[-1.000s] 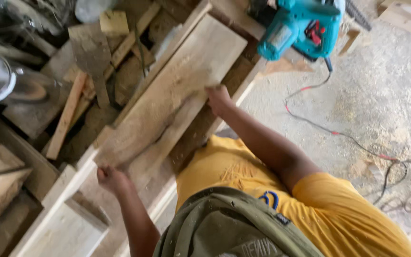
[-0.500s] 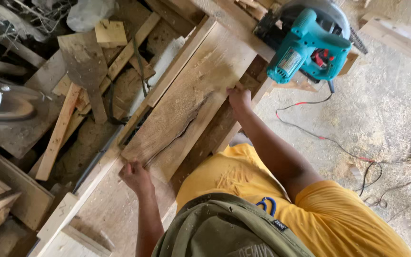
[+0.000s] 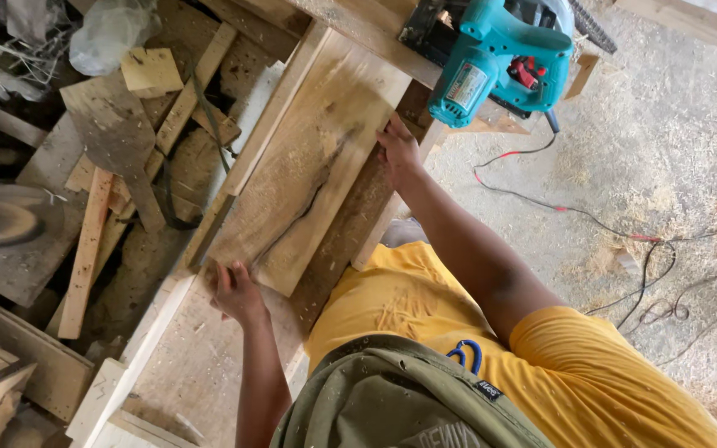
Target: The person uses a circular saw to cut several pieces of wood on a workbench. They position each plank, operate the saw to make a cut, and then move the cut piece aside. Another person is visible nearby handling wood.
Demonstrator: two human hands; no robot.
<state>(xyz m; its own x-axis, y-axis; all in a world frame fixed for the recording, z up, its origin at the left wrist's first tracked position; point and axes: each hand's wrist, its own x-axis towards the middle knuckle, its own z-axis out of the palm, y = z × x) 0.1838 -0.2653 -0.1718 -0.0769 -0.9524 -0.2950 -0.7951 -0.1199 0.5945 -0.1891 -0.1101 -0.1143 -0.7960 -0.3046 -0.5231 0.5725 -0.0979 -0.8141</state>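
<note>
A wide cracked wooden board (image 3: 309,166), dusted with sawdust, lies on a workbench (image 3: 201,365). My left hand (image 3: 236,292) grips the board's near end at its corner. My right hand (image 3: 397,148) holds the board's right long edge, close to a teal circular saw (image 3: 504,62) that rests on the bench's far end. Both arms reach out over my yellow shirt.
Scrap planks and offcuts (image 3: 126,166) are piled to the left of the bench, with a plastic bag (image 3: 109,33) at the top. Red and black cables (image 3: 591,216) trail over the sawdust-covered floor on the right. A narrower plank (image 3: 267,116) lies along the board's left side.
Both hands have stayed on the board while it shifted along the bench. My left hand moved to its near corner. The saw now sits closer to my right hand.
</note>
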